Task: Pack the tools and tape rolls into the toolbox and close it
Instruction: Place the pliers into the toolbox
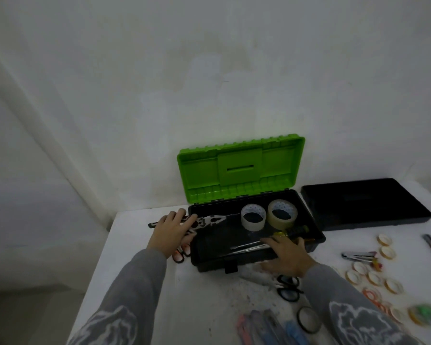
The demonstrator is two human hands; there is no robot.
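Toolbox point(209, 263): black base on the white desk point(139, 282), set against the wall, with the green lid point(239, 170) standing open.

Left hand point(171, 230): palm down at the box's left end. Fingers are nearly straight and laid over the handle of a flat metal tool point(210, 221); no closed grasp is visible. The tool lies across the left rim, head inside the box, handle sticking out over the desk.

Right hand point(286, 255): blurred, palm down at the front right rim. Fingers are spread and reach into the box, on or just over some long silver tools point(249, 246) on the box floor. Contact is unclear; nothing is held.

Just beyond those fingers, a yellow-and-black screwdriver point(296, 231) lies by the right wall. Two clear tape rolls point(253, 217) sit flat, side by side, toward the back.

Outside the box:
- orange-handled scissors point(179, 255) under the left wrist
- black scissors point(288, 288) beside the right wrist
- black tray point(366, 202) to the right of the box
- small tape rolls point(386, 252) and pliers point(358, 255) scattered at far right
- utility knives point(266, 327), blurred, at the near edge
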